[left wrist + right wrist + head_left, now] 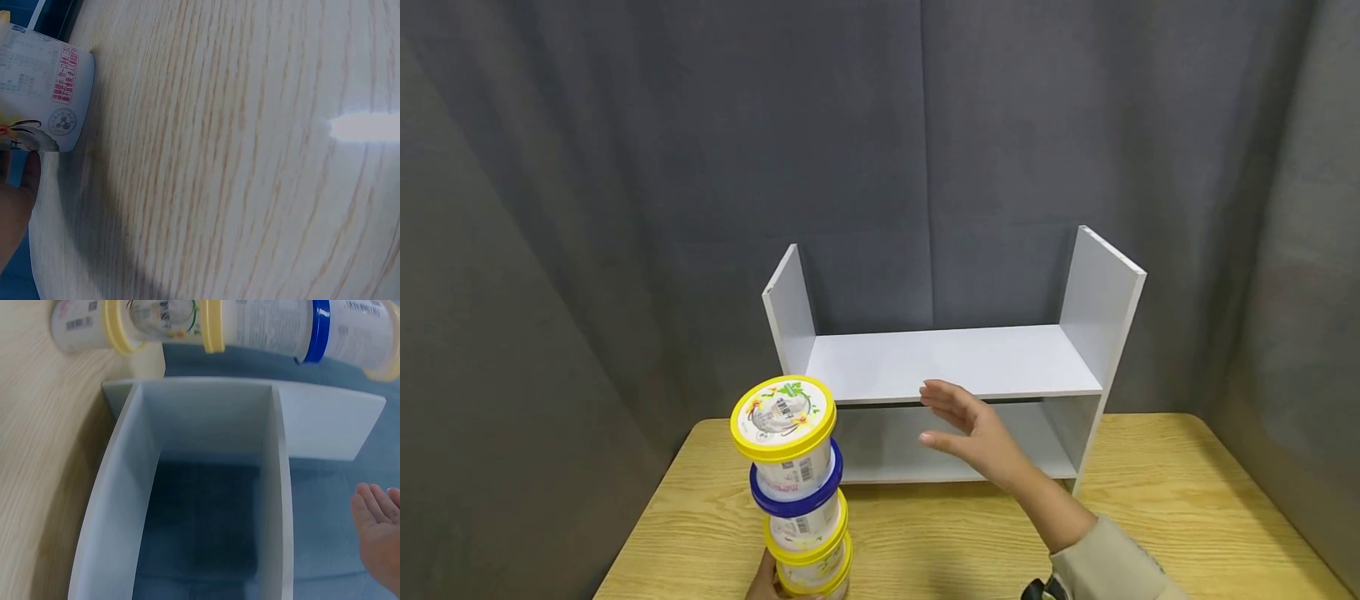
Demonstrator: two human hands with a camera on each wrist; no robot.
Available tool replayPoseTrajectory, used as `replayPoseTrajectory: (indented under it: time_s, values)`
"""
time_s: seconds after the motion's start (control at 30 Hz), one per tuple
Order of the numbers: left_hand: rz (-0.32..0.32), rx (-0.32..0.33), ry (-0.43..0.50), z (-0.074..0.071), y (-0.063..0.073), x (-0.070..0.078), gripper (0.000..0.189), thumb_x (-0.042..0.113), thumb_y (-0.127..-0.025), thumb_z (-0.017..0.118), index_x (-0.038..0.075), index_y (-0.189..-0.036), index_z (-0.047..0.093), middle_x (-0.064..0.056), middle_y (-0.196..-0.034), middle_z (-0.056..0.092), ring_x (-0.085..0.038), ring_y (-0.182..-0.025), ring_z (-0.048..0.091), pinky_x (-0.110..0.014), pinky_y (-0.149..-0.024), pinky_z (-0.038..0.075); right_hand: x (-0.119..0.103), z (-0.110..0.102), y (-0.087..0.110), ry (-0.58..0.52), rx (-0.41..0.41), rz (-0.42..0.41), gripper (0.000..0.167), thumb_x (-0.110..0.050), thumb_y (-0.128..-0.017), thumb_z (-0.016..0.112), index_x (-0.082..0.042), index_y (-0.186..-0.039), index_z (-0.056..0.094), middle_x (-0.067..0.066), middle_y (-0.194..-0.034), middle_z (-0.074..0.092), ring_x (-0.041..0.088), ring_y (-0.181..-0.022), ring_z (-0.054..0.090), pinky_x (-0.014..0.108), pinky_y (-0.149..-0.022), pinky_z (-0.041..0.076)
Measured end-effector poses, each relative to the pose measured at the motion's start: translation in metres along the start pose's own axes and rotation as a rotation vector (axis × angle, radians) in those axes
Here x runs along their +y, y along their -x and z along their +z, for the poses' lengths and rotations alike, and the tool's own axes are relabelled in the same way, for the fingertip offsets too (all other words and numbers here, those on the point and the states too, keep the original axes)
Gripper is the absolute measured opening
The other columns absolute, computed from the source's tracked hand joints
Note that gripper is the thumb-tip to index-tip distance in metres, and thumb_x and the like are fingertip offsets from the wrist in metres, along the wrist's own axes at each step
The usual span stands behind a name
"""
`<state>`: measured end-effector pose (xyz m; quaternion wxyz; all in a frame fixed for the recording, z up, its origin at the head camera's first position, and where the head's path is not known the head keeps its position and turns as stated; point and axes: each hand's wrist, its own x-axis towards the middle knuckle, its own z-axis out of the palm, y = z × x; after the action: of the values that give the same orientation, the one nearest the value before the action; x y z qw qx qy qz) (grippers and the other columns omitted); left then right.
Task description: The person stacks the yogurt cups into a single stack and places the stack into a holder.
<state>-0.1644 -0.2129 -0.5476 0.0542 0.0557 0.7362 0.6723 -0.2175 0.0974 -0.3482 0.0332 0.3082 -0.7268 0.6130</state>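
Note:
A leaning stack of several white lidded tubs rises at the left of the head view. Its top tub (783,419) has a yellow lid with a printed label, and the tub below it has a blue lid (797,497); the lower lids are yellow. My left hand (766,579) grips the bottom tub (44,87), with its thumb (31,172) against the tub's side near the base in the left wrist view. Right of the stack, my right hand (966,432) is in the air before the shelf with fingers extended, touching nothing.
A white two-level shelf (955,362) with raised side panels stands on the wooden table (700,500), behind the stack and the right hand. Dark grey curtains (880,167) hang behind and at both sides. A beige sleeve (1112,567) covers the right forearm.

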Motion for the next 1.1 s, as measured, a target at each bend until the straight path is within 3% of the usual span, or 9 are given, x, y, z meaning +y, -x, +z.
replayPoseTrajectory:
  time_s: [0.1, 0.13, 0.27, 0.37, 0.7, 0.9, 1.1]
  values:
    - [-0.037, 0.033, -0.019, 0.002, 0.001, 0.003, 0.078, 0.007, -0.061, 0.076, -0.001, -0.118, 0.022, -0.019, -0.108, 0.040, -0.024, -0.094, 0.047, -0.033, -0.078, 0.043, 0.004, -0.009, 0.005, 0.007, 0.023, -0.006, 0.059, -0.008, -0.077, 0.064, 0.000, -0.128, 0.035, 0.021, -0.124, 0.041, 0.028, -0.115, 0.038, 0.030, -0.095, 0.033]
    - [-0.050, 0.040, -0.028, 0.004, 0.001, 0.004, 0.080, 0.008, -0.061, 0.076, -0.004, -0.119, 0.021, -0.019, -0.109, 0.040, -0.026, -0.094, 0.047, -0.035, -0.079, 0.043, 0.005, -0.013, 0.007, 0.012, 0.031, -0.004, 0.059, -0.008, -0.077, 0.063, 0.001, -0.128, 0.035, 0.022, -0.124, 0.040, 0.028, -0.115, 0.038, 0.030, -0.095, 0.033]
    - [-0.167, 0.041, 0.025, 0.007, 0.002, 0.009, 0.088, 0.015, -0.062, 0.077, 0.003, -0.126, 0.018, -0.016, -0.118, 0.039, -0.029, -0.104, 0.044, -0.045, -0.087, 0.037, 0.011, -0.027, 0.014, 0.042, 0.066, 0.005, 0.058, -0.007, -0.079, 0.062, 0.004, -0.128, 0.033, 0.024, -0.124, 0.040, 0.030, -0.114, 0.038, 0.028, -0.094, 0.034]
    - [-0.206, 0.022, 0.074, 0.008, 0.003, 0.013, 0.092, 0.017, -0.063, 0.077, 0.008, -0.130, 0.015, -0.015, -0.124, 0.037, -0.030, -0.108, 0.041, -0.049, -0.091, 0.033, 0.014, -0.037, 0.020, 0.068, 0.103, 0.024, 0.058, -0.007, -0.079, 0.062, 0.004, -0.128, 0.033, 0.024, -0.123, 0.041, 0.031, -0.114, 0.039, 0.023, -0.092, 0.036]
    - [-0.180, 0.000, 0.082, 0.006, 0.003, 0.012, 0.089, 0.015, -0.065, 0.076, 0.009, -0.130, 0.015, -0.014, -0.123, 0.038, -0.029, -0.107, 0.043, -0.047, -0.091, 0.034, 0.020, -0.062, 0.035, 0.126, 0.194, 0.089, 0.053, -0.011, -0.081, 0.060, 0.001, -0.127, 0.036, 0.020, -0.120, 0.045, 0.025, -0.110, 0.043, 0.016, -0.084, 0.040]
    - [-0.150, -0.029, 0.066, 0.006, 0.002, 0.012, 0.089, 0.015, -0.066, 0.075, 0.008, -0.130, 0.013, -0.016, -0.122, 0.038, -0.030, -0.106, 0.044, -0.045, -0.090, 0.036, 0.020, -0.077, 0.045, 0.170, 0.254, 0.107, 0.049, -0.013, -0.083, 0.058, 0.003, -0.125, 0.038, 0.023, -0.118, 0.045, 0.005, -0.103, 0.047, 0.013, -0.080, 0.041]
    - [-0.178, -0.019, 0.057, 0.006, 0.002, 0.015, 0.089, 0.018, -0.066, 0.075, 0.008, -0.130, 0.013, -0.016, -0.123, 0.037, -0.031, -0.107, 0.043, -0.046, -0.091, 0.034, 0.024, -0.095, 0.056, 0.213, 0.313, 0.076, 0.045, -0.009, -0.083, 0.057, 0.008, -0.121, 0.041, 0.001, -0.113, 0.052, 0.000, -0.099, 0.048, 0.011, -0.078, 0.041]
